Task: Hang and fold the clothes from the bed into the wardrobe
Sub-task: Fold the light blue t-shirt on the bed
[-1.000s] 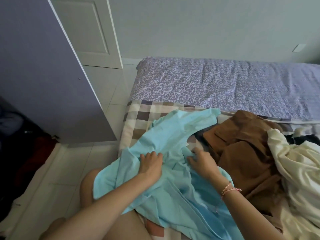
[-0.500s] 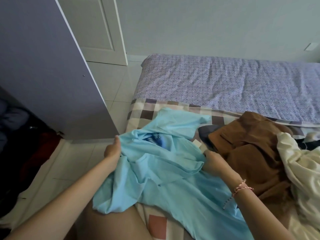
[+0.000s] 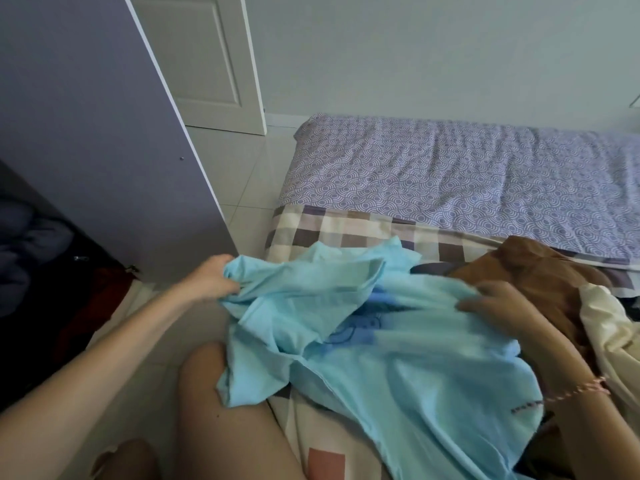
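On bed's near edge, shirt lies rumpled & pulled btwn both hands. Its lower part is spread over checked sheet, and one corner hangs off the bed beside person's knee.

Left hand is out past bed's edge, over floor, fingers clamped tight on a bunch of shirt's left side.

Right hand is on shirt's right side, fingers a bit apart & curled over a raised fold. Thumb is hidden and the pic's blurred there. Bracelet sits on right wrist.

Darker blue print shows mid-shirt, partly under a fold.

Brown garment lies right behind right hand, touching shirt. Cream garment is further right, overlapping the brown one. Purple cover spreads over far half of bed.

Wardrobe door stands open at left, its lower corner just beyond left hand. Dark clothes sit inside, too dim for detail. White room door is at back.
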